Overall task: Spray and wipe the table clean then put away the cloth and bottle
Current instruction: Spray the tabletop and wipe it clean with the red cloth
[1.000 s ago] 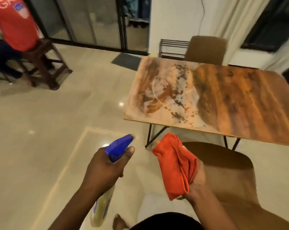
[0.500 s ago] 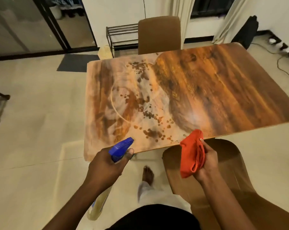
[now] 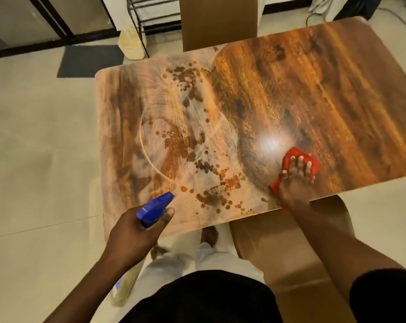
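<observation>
Right hand (image 3: 296, 180): fingers (image 3: 300, 162) spread flat, pressing the red cloth (image 3: 311, 164) onto the bench (image 3: 325, 101) near its front edge, probably to spread load for wiping. Left hand (image 3: 136, 231): fingers wrapped around the neck of the spray bottle (image 3: 154, 207), nozzle aimed at the dark spots (image 3: 204, 166), bottle body hanging below bench level. Spots appear unwiped.

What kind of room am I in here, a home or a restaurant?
Most likely a dining area in a home. A wood-grain table has tan chairs tucked in at its far side and near side, on a pale tiled floor with a dark doormat by glass doors.
</observation>
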